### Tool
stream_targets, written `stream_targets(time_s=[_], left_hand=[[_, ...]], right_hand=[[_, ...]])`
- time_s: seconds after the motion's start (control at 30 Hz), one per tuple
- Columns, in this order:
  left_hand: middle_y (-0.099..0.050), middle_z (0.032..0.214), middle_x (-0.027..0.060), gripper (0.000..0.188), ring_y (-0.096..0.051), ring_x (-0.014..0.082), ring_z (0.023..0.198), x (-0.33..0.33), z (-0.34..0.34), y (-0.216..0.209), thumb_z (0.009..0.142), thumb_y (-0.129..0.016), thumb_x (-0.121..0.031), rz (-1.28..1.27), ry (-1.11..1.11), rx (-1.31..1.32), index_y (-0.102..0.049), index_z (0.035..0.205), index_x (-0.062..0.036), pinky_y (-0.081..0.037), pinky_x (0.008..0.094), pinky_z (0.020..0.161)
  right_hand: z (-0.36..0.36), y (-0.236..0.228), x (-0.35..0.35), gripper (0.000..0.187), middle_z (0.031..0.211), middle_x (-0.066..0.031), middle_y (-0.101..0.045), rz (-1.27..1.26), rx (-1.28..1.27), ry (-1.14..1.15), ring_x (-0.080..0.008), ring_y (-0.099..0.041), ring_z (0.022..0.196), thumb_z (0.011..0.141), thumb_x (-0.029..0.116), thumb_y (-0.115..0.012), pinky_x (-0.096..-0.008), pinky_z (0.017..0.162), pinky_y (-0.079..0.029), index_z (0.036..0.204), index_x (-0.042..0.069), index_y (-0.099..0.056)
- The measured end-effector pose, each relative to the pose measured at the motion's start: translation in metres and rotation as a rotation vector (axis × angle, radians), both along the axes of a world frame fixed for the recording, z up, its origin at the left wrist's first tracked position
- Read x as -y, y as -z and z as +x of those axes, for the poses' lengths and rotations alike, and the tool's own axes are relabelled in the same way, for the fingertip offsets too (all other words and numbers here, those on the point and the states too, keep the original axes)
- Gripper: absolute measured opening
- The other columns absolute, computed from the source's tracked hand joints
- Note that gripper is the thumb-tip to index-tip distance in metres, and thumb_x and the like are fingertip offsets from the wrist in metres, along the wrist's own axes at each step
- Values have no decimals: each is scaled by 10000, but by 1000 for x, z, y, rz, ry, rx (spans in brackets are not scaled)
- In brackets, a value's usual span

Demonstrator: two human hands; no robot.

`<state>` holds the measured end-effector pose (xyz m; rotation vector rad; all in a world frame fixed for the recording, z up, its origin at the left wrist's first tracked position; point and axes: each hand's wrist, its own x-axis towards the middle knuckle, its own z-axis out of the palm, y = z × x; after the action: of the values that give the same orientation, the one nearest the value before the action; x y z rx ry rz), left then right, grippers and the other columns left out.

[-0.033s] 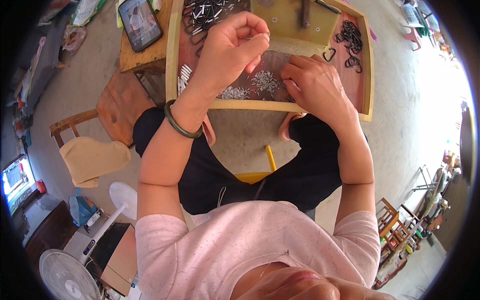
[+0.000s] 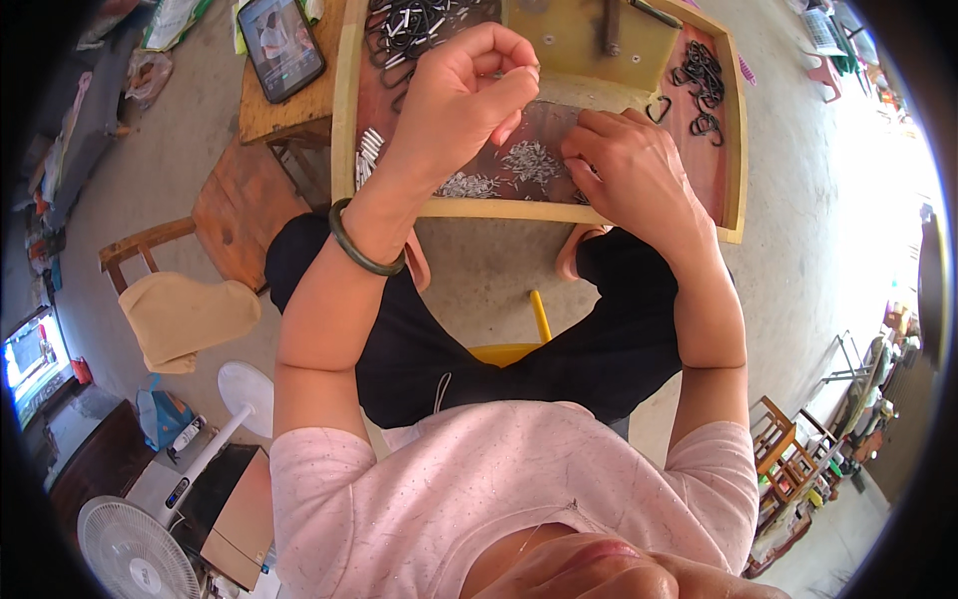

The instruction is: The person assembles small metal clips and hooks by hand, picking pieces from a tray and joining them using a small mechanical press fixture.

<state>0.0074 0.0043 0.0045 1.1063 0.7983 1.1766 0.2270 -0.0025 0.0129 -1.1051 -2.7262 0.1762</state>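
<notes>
My left hand (image 2: pixel 459 100) is raised over the shallow wooden tray (image 2: pixel 479 208), its thumb and forefinger pinched together. Whatever lies between those fingertips is too small to make out. Low over the tray's near right part, my right hand (image 2: pixel 639 165) has its fingers curled inward, and what they may hold is hidden. Between the hands lie a pile of tiny silvery pieces (image 2: pixel 532 163) and, nearer the front edge, another small heap (image 2: pixel 467 186). Black cord loops with white tips (image 2: pixel 409 25) lie behind my left hand. Black loops (image 2: pixel 702 85) are bunched at the tray's right.
A yellowish plate (image 2: pixel 584 50) with an upright metal rod (image 2: pixel 612 28) stands at the tray's back. White short sticks (image 2: pixel 368 150) lie at its left wall. Left of the tray, a phone (image 2: pixel 279 48) rests on a wooden stand (image 2: pixel 259 120). A white fan (image 2: pixel 138 559) stands lower left.
</notes>
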Motion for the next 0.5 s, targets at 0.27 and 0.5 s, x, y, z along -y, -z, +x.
stream_targets(time_s=[0.27, 0.5], left_hand=[[-604, 829, -1, 55, -492, 50, 586, -1, -1, 2, 969, -625, -43, 0, -10, 3, -615, 1021, -28, -377, 197, 529], [-604, 823, -10, 68, -524, 63, 639, -1, -4, 3, 954, -642, -44, 26, -23, -20, -622, 1018, -31, -416, 207, 605]], right_hand=[[-21, 16, -9, 58, 832, -49, -596, 201, -209, -104, -246, -623, 784, 725, 70, -671, -368, 710, -501, 775, 67, -642], [-31, 26, -6, 44, 828, -50, -595, 260, -126, -143, -221, -618, 777, 728, 88, -651, -354, 716, -488, 769, 72, -658]])
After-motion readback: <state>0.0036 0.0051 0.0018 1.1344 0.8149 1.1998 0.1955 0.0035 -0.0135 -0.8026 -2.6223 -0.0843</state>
